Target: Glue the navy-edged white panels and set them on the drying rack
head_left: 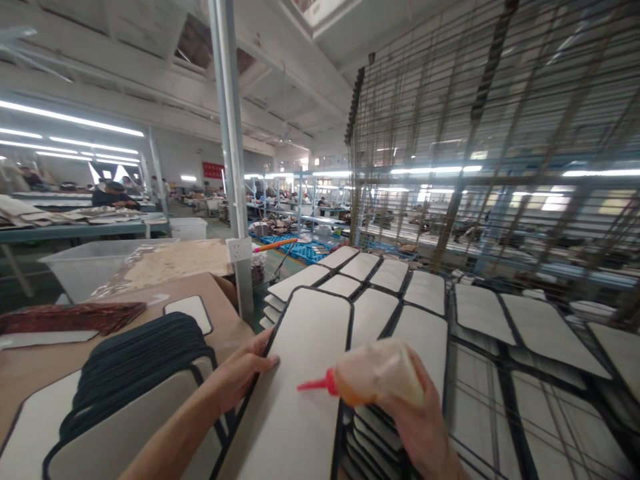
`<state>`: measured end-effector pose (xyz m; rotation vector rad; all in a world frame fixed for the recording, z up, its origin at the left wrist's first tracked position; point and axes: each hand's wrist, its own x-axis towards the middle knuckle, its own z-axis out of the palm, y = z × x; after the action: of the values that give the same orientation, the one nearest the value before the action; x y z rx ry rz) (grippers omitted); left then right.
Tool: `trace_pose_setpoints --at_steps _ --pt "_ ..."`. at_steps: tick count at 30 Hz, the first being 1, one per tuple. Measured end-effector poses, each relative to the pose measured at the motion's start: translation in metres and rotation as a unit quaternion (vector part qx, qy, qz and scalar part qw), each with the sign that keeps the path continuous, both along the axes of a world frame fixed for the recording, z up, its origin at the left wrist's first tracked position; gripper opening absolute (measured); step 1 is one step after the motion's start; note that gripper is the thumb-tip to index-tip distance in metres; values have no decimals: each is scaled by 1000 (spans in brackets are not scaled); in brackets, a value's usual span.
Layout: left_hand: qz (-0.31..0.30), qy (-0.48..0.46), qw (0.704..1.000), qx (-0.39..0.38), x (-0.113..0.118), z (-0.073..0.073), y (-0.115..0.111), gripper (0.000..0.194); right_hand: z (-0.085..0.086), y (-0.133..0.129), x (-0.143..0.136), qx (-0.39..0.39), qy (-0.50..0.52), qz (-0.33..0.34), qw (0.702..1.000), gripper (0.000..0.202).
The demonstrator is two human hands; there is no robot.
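My left hand (249, 369) grips the left edge of a long cream panel (316, 320) with dark binding and rounded corners, its thumb lying on the upper face. In my right hand (417, 417) is a translucent squeeze bottle (383, 373), tipped on its side and partly filled with amber liquid. Its red nozzle (316, 385) points left over the panel's face; whether the tip touches the panel I cannot tell. Left of my forearm stands a thick stack of dark-edged panels (135, 360). More cream panels (424, 323) lie in rows beyond and to the right.
A metal wire rack (480, 180) rises at the right, with panels on its lower part. A grey post (231, 133) with a socket stands ahead. At left are a brown table (220, 310), patterned red fabric (75, 319) and a white bin (85, 267). A person (114, 195) sits far left.
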<state>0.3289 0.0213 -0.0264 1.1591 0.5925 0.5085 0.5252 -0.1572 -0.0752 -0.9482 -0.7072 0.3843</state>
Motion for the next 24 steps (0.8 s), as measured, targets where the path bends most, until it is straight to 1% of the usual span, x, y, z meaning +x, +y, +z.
trace_pose_setpoints --at_steps 2,3,5,6,8,11,12,13,14,17,18,20,22,24 --pt "-12 5 1000 0 0 2 -1 85 21 15 18 45 22 -42 998 60" --pt "-12 9 1000 -2 0 4 -2 85 29 22 25 55 30 -45 997 56" --pt "-8 16 1000 -7 0 4 0 85 35 29 34 69 42 -46 996 51" --pt "-9 17 1000 -9 0 4 2 85 34 30 33 66 45 -38 996 49" --pt "-13 8 1000 -10 0 1 8 86 24 24 25 52 51 -16 997 46" --pt "-15 -7 1000 -11 -1 -5 18 87 9 9 7 13 53 53 997 50" --pt "-15 -8 1000 -12 -2 -7 20 87 8 6 4 2 52 73 996 51" --pt "-14 -5 1000 -12 -3 -8 22 87 9 5 3 -2 54 77 996 52" --pt "-15 -1 1000 -12 -3 -8 23 87 12 6 6 4 57 66 996 51" --pt "-22 11 1000 -15 -6 -6 24 87 25 16 22 51 70 -19 996 51" --pt "-20 14 1000 -17 -7 -5 24 88 27 19 27 61 73 -37 995 51" --pt "-6 16 1000 -23 -9 -4 26 91 23 18 27 57 74 -38 995 51" --pt "22 18 999 -28 -10 -4 29 96 10 10 16 24 74 6 997 51" --pt "42 19 999 -29 -12 -5 32 101 -2 3 3 -25 76 78 994 58"
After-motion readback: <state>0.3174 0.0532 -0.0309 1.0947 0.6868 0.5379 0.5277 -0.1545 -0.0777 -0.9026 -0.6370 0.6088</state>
